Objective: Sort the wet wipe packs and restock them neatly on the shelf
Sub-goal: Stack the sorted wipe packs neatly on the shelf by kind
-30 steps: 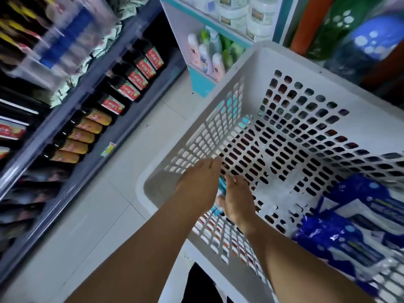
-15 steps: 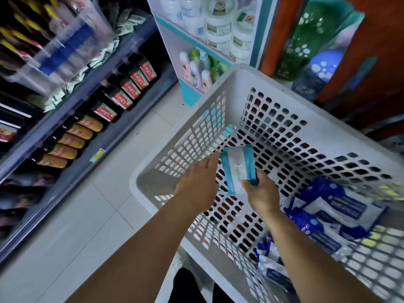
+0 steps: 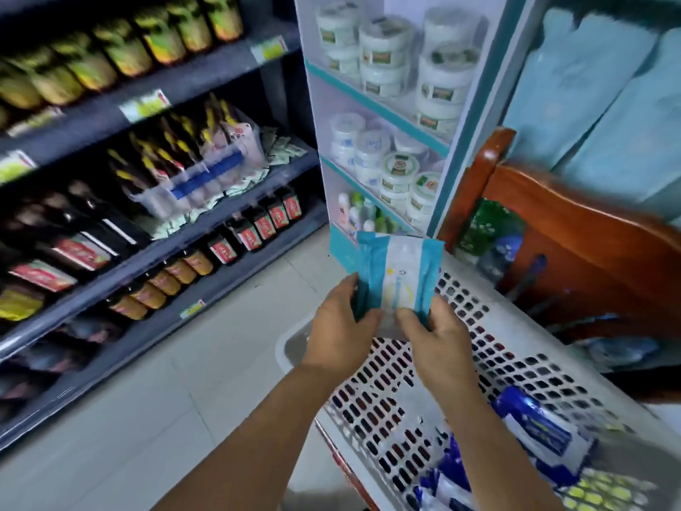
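- Wipe pack [image 3: 400, 278] print is blurred and unreadable; its lower edge is hidden behind both hands.
- Fingers behind the pack can't be seen, only thumbs and knuckles show.
- Blue packs [image 3: 534, 433] in the basket are cut off at the frame's bottom right; exact count unclear.
- White basket [image 3: 490, 326] with perforated walls sits under the hands, near corner just below the pack.
- Dark shelves [image 3: 154, 252] on the left hold bottles [image 3: 258, 230] with red labels, motion-blurred.
- White shelf [image 3: 383, 116] straight behind the pack holds round white tubs [image 3: 396, 175].
- Wooden chair [image 3: 575, 230] stands beside the basket, on the right.
- Pack is teal at both sides, white in the middle, held upright above the basket rim, in front of the white shelf's base.
- Left hand [image 3: 341, 333] grips the pack's left edge, fingers curled round it.
- Right hand [image 3: 438, 341] pinches the lower right corner, thumb on the front.
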A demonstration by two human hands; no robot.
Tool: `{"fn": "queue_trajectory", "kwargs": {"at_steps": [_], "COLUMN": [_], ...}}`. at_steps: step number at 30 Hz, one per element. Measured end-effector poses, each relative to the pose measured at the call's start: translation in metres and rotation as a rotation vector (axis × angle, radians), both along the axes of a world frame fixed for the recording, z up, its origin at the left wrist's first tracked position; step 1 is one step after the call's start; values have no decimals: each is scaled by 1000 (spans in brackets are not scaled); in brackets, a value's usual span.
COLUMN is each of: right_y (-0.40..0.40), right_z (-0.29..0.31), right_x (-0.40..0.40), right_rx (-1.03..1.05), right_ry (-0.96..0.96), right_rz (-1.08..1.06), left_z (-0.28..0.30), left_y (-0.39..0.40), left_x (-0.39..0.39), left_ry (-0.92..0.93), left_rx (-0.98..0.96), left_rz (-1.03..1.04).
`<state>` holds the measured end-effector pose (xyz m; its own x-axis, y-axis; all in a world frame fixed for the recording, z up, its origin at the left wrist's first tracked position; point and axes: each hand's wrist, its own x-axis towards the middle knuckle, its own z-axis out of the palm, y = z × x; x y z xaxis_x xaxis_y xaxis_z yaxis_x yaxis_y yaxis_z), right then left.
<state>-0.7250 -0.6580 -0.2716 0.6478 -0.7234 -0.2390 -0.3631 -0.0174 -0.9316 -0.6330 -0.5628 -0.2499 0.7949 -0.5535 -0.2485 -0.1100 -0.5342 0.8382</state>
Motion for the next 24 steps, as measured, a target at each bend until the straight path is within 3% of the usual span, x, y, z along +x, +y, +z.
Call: {"fn": "queue_trajectory", "kwargs": {"at_steps": [9,20,24], "right_y": [78,244,304], "right_z": [93,191,212], "right_x": [84,213,248], "right_rx": [-186,-287,-291], "right_ry": [-149,-398,-483], "right_rz": [86,262,344], "left_z": [96,181,204], "left_y": [108,321,400], "left_x": [72,181,204], "left_ry": [36,-256,-373], "left_rx": [-277,-366,-281], "left_rz": [219,589,674]}}
